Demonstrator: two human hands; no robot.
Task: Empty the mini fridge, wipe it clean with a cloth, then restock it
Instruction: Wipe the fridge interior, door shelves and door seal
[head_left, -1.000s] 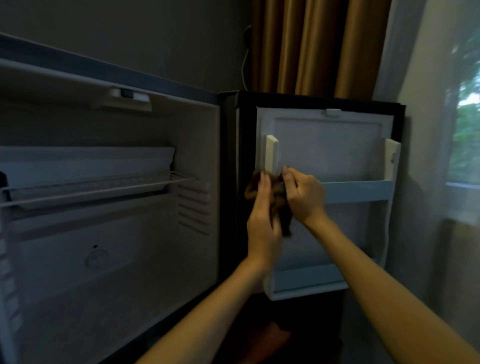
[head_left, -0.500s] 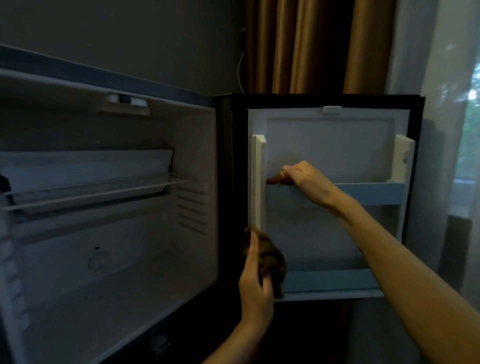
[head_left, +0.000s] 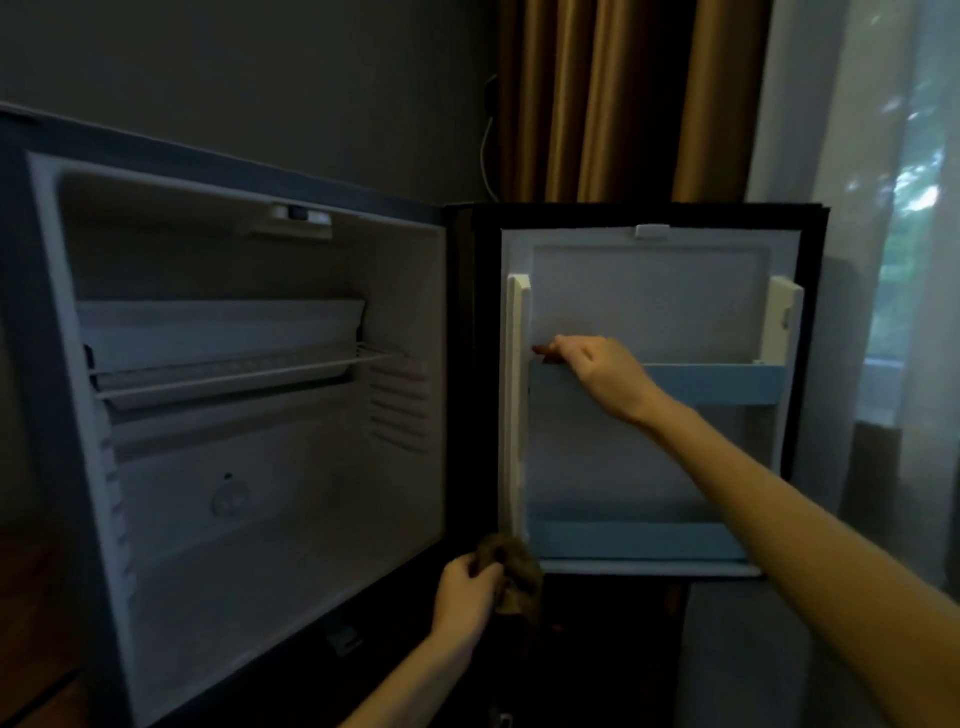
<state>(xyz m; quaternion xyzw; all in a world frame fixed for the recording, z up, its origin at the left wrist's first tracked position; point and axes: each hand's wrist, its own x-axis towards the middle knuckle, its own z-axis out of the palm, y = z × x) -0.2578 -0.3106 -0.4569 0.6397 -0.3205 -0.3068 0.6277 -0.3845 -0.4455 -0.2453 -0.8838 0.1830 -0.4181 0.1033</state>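
The mini fridge (head_left: 234, 441) is being shown open at nine o'clock, its pale, dimly lit interior being crossed near the top by a wire shelf (head_left: 234, 371). At six o'clock a crumpled brown cloth (head_left: 514, 564) is being gripped by the left hand (head_left: 465, 590), fingers curled round it, at the lower left corner of the open door (head_left: 649, 301). Whether the cloth is touching the door cannot be told. The door's white liner is being turned toward the camera. At two o'clock from the cloth, the pale blue upper rail (head_left: 717, 383) is being held at its left end by the right hand (head_left: 597, 364), fingers curled over it. Brown curtains (head_left: 597, 104) are hanging at twelve o'clock.
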